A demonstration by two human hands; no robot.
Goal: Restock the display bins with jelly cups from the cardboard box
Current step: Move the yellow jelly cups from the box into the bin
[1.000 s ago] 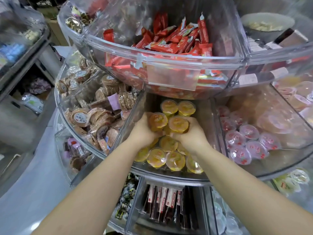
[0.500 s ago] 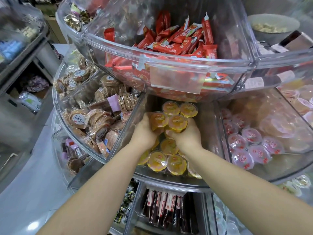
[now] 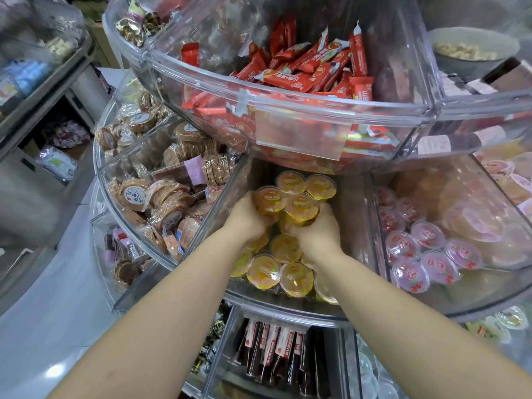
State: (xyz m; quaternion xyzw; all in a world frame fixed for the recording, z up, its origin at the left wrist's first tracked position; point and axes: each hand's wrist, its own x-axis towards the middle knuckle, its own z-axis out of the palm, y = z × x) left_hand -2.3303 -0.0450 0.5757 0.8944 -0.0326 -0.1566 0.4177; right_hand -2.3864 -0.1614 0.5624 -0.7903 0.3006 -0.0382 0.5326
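Between clear bin walls (image 3: 218, 203), orange jelly cups (image 3: 300, 207) are gripped by left hand (image 3: 247, 218) and right hand (image 3: 316, 233); red snacks overhang above.

Snack shop, tiered clear display bins (image 3: 288, 106) (curved, stacked), red wrapped bars (image 3: 311, 67), packaged biscuits (image 3: 161, 197), jelly cups (image 3: 290, 249)

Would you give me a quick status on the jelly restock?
Left hand and right hand gripping orange jelly cups over middle bin. Upper bin overhangs.
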